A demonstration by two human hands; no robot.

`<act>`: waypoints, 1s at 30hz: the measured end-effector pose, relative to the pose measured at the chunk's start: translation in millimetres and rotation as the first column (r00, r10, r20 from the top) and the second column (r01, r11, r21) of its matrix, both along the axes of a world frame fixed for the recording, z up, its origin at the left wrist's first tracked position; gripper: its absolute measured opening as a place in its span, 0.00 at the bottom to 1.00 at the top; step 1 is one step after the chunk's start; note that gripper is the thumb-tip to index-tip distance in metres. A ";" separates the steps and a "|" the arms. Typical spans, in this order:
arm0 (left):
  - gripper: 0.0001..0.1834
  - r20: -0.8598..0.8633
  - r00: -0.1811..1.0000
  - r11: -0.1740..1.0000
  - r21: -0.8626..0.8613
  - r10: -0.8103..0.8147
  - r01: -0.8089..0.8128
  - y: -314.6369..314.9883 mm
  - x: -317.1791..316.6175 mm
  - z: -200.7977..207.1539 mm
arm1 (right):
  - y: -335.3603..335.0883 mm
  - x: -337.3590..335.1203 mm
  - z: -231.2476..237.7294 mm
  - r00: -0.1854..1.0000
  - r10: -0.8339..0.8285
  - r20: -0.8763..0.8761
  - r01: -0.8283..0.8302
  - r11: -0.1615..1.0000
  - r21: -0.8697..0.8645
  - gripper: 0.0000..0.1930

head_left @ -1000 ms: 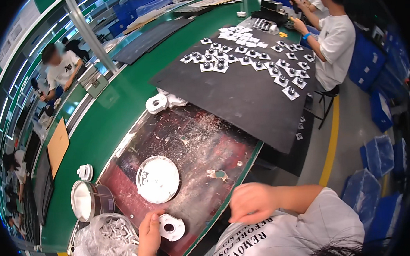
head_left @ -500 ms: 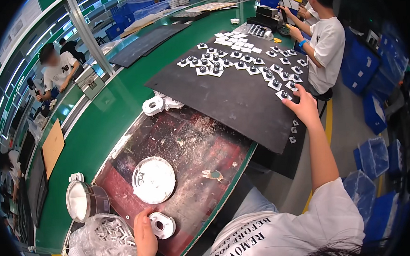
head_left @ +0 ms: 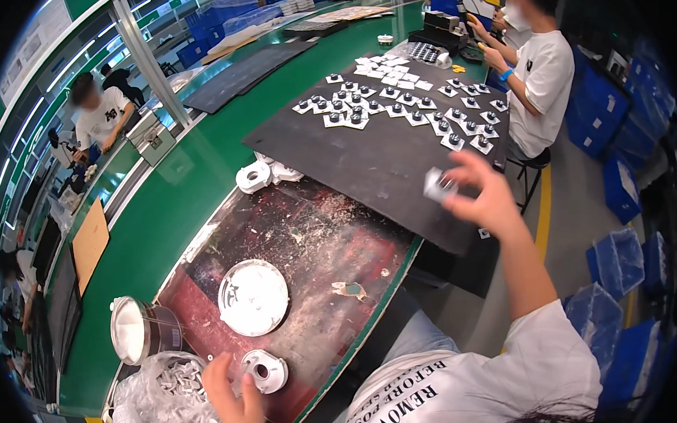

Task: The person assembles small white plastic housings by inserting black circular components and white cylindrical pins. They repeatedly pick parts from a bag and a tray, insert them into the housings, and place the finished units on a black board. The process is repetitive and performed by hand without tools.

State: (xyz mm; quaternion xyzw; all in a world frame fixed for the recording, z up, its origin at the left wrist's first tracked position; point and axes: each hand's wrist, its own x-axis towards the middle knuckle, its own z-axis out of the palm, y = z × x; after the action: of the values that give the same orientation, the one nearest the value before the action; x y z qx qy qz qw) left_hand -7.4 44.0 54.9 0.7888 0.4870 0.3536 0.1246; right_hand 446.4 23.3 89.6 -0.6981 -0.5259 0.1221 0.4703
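Note:
Between the thumb and fingers of my right hand (head_left: 485, 196) is a small white square card with a black round part (head_left: 434, 185), blurred and raised over the near right of the black board (head_left: 328, 154). Many like it, such as this card with a black part (head_left: 356, 117), lie spread over the board's far half. My left hand (head_left: 237, 404) is at the lower left with thumb and fingers apart, holding nothing. Just beside it, a white round housing with a centre hole (head_left: 277, 377) rests on the worn red-brown work surface (head_left: 333, 250).
A round dish of white paste (head_left: 253, 296) stands mid-surface. Left of it are an open tin (head_left: 173, 335) and a clear bag of small white parts (head_left: 166, 420). More white housings (head_left: 254, 177) sit by the board. A co-worker (head_left: 542, 70) sits at the far right.
My right hand has lifted a card with a black part off the board's right edge and brought it nearer and leftward. My left hand has drawn slightly back, its fingers spreading.

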 end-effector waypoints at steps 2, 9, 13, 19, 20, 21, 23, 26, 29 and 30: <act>0.22 -0.074 0.987 0.977 0.146 -0.144 0.154 -8.1 9.8 6.5 | -4.4 -53.6 6.5 0.914 0.380 0.142 -0.391 0.919 0.057 0.31; 0.18 -0.179 0.941 0.873 0.357 -0.287 0.334 -35.8 56.5 16.7 | 20.1 -170.8 -6.3 0.323 0.898 -0.297 -0.946 0.310 -0.093 0.41; 0.14 -0.085 0.980 0.874 0.444 -0.181 0.199 -49.3 35.6 5.8 | 28.3 -204.3 -17.3 0.116 0.805 -0.581 -0.972 0.212 0.100 0.42; 0.18 0.115 0.986 0.856 0.516 -0.117 0.042 -41.5 50.7 -18.9 | 6.8 -234.3 -43.1 -0.153 0.314 -0.937 -0.847 0.447 0.288 0.40; 0.19 0.123 0.989 0.849 0.528 -0.087 0.009 -42.2 51.9 -23.5 | 4.8 -240.2 -45.0 -0.177 0.254 -0.951 -0.832 0.478 0.282 0.39; 0.19 0.140 0.987 0.837 0.546 -0.073 -0.015 -41.9 52.6 -28.3 | 4.0 -242.6 -46.2 -0.185 0.202 -0.962 -0.812 0.520 0.266 0.38; 0.20 0.164 0.985 0.867 0.498 -0.060 -0.030 -46.8 46.2 -33.8 | 7.9 -244.8 -58.9 -0.203 0.455 -0.867 -0.792 0.444 0.419 0.36; 0.28 0.204 0.977 0.920 0.369 0.059 -0.133 -51.1 35.0 -33.0 | 29.0 -240.9 -60.9 0.028 0.852 -0.523 -0.821 0.319 0.474 0.35; 0.51 0.227 0.950 0.971 0.058 0.214 -0.233 -40.5 23.8 -31.0 | 57.4 -233.6 -16.6 0.386 0.913 0.133 -0.921 0.372 0.115 0.28; 0.55 0.252 0.948 0.978 0.013 0.197 -0.207 -38.3 22.3 -33.1 | 65.7 -238.2 -13.8 0.331 0.926 0.181 -0.944 0.321 0.082 0.28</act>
State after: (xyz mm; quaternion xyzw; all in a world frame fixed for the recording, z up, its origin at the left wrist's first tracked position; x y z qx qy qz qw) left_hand 14.9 5.7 21.8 0.6865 0.5387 0.4701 0.1324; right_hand 208.2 89.0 75.8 -0.2287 -0.8630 0.2898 0.3449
